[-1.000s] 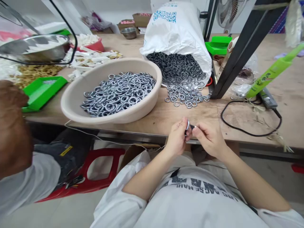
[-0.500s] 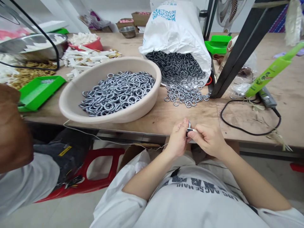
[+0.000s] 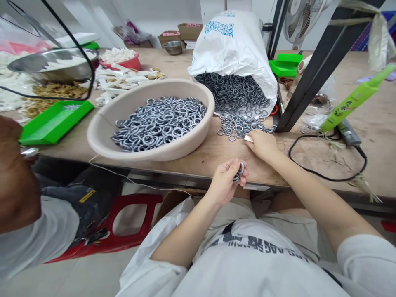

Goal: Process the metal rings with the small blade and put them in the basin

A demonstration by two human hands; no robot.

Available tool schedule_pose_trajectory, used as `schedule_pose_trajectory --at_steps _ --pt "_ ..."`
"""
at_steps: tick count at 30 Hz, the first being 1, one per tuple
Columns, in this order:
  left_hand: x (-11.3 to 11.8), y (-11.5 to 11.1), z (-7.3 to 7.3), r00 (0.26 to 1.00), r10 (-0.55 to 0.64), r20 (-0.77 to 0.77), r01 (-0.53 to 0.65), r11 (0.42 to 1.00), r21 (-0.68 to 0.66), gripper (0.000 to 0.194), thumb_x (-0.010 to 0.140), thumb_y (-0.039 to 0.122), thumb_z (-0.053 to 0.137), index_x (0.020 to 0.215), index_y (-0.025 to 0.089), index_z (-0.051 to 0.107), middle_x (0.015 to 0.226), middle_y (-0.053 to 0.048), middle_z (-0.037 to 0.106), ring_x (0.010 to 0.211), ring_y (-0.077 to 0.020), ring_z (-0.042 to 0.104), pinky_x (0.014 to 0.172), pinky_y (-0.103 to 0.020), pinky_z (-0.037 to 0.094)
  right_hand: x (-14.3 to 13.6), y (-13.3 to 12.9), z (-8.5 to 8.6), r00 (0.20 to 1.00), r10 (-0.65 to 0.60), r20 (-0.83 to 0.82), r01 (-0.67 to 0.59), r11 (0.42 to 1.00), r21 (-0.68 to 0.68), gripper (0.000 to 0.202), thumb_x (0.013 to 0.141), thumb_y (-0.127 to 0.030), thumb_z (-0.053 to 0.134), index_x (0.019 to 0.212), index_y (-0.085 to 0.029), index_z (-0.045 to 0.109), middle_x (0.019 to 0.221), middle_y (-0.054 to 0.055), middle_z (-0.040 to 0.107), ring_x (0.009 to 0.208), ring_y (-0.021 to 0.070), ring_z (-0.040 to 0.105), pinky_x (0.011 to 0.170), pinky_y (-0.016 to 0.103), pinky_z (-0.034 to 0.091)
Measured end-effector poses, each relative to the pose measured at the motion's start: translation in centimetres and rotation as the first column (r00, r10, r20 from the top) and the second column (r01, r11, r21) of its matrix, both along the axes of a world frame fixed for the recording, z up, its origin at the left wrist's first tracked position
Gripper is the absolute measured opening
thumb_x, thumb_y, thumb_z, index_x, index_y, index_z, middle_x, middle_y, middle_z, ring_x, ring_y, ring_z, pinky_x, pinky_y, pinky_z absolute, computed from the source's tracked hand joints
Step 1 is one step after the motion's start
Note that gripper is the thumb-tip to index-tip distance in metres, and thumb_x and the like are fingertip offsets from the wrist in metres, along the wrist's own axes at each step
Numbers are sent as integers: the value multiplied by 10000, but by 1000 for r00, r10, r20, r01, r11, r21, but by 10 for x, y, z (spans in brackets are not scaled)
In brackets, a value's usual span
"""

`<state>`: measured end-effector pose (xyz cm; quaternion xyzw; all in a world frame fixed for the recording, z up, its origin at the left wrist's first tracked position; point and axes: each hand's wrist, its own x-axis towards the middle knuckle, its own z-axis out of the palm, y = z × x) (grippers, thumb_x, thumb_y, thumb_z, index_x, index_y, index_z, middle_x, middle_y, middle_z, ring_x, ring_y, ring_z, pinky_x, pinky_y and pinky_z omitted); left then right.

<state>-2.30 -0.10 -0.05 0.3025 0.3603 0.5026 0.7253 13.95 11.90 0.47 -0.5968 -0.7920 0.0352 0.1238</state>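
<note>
My left hand [image 3: 225,181] is closed around a few grey metal rings [image 3: 239,171] at the table's front edge, with part of them hidden by the fingers. Farther forward, my right hand [image 3: 262,144] reaches to the near side of a loose pile of rings [image 3: 239,123]. A small white piece [image 3: 248,139] sticks out beside its thumb; the fingertips are mostly hidden. Behind the pile, the mouth of a white sack [image 3: 229,45] lies toward me, full of the same rings. To the left stands a wide beige basin [image 3: 95,138] holding many more.
A black metal post [image 3: 305,86] rises right of the sack. A black cable [image 3: 297,164] and a lime-green tube [image 3: 349,101] lie farther right. At left are a green tray [image 3: 46,134], a steel bowl [image 3: 27,68] and another person's arm [image 3: 18,181].
My right hand has left my left hand and moved forward to the ring pile. My left hand stays near the table edge, with rings now showing in it. The view has shifted slightly.
</note>
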Motion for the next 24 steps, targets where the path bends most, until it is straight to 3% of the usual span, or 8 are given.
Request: schedule_pose_trajectory --at_steps 3,5,8,10,12,17,21,24 --pt "-12 9 -1 998 51 43 -48 997 -68 348 804 361 756 1061 142 670 679 6 637 529 -66 579 494 -157 478 2 3 1 996 -13 -86 13 1000 2 221 931 -367 559 963 -177 666 1061 132 687 908 260 628 736 337 415" --pt "-15 14 -2 994 74 79 -64 990 -124 331 804 340 743 1054 139 659 760 -21 673 590 -90 624 515 -178 520 7 -8 3 940 25 -340 -37 999 -29 227 933 -375 553 880 -177 649 921 88 684 836 220 607 712 315 415" --pt "-5 17 -4 993 60 106 -45 989 -144 359 824 435 706 1011 135 640 923 -63 692 663 -115 649 501 -201 534 5 -45 3 604 36 -796 -170 982 -85 264 937 -439 560 874 -190 618 800 18 642 758 167 579 694 287 444" --pt "10 16 -5 995 36 95 -28 995 -94 397 829 504 694 994 149 627 864 -32 653 635 -98 608 449 -177 477 -3 -75 -3 371 -39 -928 -188 975 -116 248 913 -457 607 882 -211 594 753 -4 622 713 156 587 673 288 477" --pt "24 14 -6 997 28 75 -25 999 -43 401 816 539 701 927 167 600 725 22 559 558 -70 517 403 -149 380 -10 -99 -10 240 -138 -961 -194 963 -187 238 902 -470 624 911 -237 574 678 -30 566 586 147 551 567 290 479" --pt "38 9 -7 1000 -12 5 12 1000 23 435 791 568 713 796 177 521 633 57 441 489 -46 356 403 -155 234 -5 -114 -11 271 -96 -958 -66 991 -118 252 829 -425 717 980 -249 618 873 15 610 738 160 587 672 306 522" --pt "37 5 -4 999 -22 -45 26 997 70 418 803 566 698 840 174 557 607 58 430 474 -48 326 421 -172 221 8 -102 4 406 44 -913 -188 981 -36 248 821 -394 731 992 -221 684 927 28 619 845 169 588 804 321 498" --pt "36 3 2 1000 -6 -13 7 997 78 428 824 565 667 762 174 506 613 51 420 474 -51 329 421 -181 216 11 -96 7 354 -4 -935 -192 978 -76 258 885 -470 650 925 -216 673 830 11 606 740 153 566 713 299 473"
